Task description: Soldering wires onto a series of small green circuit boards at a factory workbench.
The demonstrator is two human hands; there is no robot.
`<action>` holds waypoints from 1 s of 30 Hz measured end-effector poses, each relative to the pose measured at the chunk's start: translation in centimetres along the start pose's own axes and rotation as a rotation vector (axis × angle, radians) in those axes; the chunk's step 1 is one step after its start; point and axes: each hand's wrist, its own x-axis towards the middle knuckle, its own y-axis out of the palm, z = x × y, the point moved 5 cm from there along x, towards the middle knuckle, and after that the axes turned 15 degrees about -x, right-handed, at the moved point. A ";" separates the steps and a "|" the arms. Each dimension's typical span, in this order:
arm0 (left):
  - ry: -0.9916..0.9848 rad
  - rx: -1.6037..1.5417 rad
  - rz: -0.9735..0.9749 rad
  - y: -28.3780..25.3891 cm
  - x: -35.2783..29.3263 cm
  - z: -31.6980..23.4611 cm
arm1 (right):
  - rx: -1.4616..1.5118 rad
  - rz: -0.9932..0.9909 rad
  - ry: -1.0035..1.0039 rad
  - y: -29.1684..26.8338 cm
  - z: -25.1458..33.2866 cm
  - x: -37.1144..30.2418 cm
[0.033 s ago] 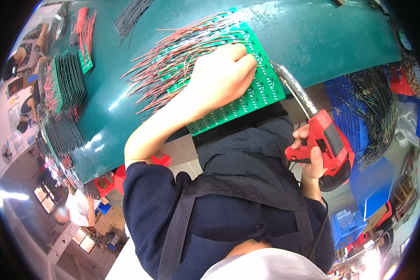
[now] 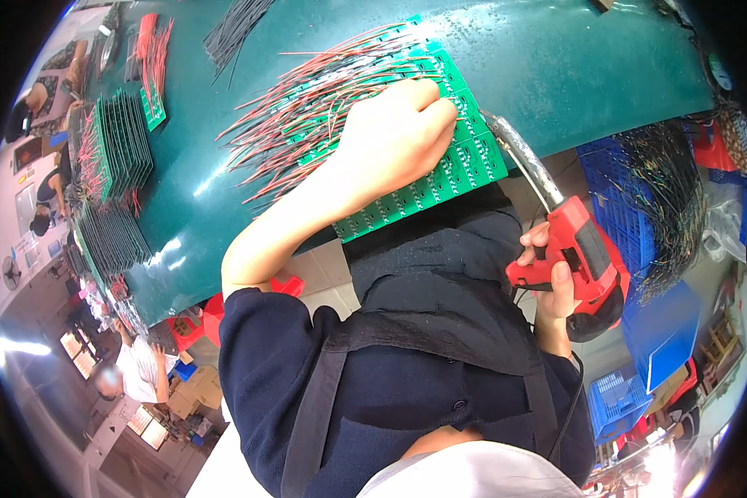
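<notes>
A green circuit board (image 2: 440,166) with red wires (image 2: 307,116) is pressed flat by the left hand (image 2: 394,137), beside stacked boards (image 2: 116,149). A red soldering gun (image 2: 585,253) is grasped by the right hand (image 2: 552,278). Nothing is changed.

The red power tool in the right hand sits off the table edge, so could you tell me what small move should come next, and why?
Probably swing the red power tool up toward the green circuit board. The right hand holds it in a full grip beside the table edge, its metal tip just short of the board, while the left hand presses the board flat among the red wires.

One head-worn fisheye looks steeply down, close over the green table (image 2: 224,207).
</notes>
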 end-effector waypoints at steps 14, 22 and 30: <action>-0.274 0.079 0.265 -9.4 0.1 5.6 | 0.082 -0.050 -0.112 -0.8 -0.4 0.7; -0.319 0.776 -0.215 -14.1 -2.6 18.4 | 0.043 -0.021 -0.161 -0.6 -0.1 1.3; -0.240 0.832 -0.176 -13.7 -1.3 19.5 | 0.007 -0.015 -0.176 0.3 1.4 2.4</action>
